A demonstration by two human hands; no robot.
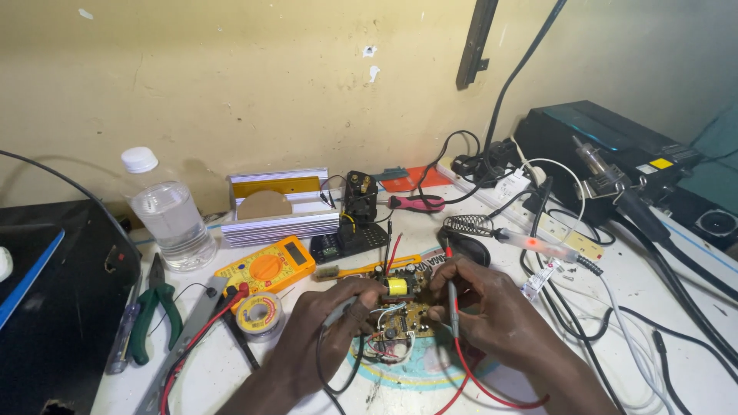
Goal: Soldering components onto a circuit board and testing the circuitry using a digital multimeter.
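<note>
The small brown circuit board (400,307) with its yellow coil lies flat on the near white bench — my red-wired probe (452,303) at its right edge, the grey probe (338,313) at its left.

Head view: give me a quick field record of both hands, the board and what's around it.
left hand: holds a black-leaded probe to the circuit board
right hand: holds a red-leaded probe tip down on the board
board: brown, yellow coil on top, flat on the white bench
meter: yellow multimeter left of the board
solder: spool beside the meter
pliers: green-handled, far left
bottle: clear, white cap, upright by the wall
</note>
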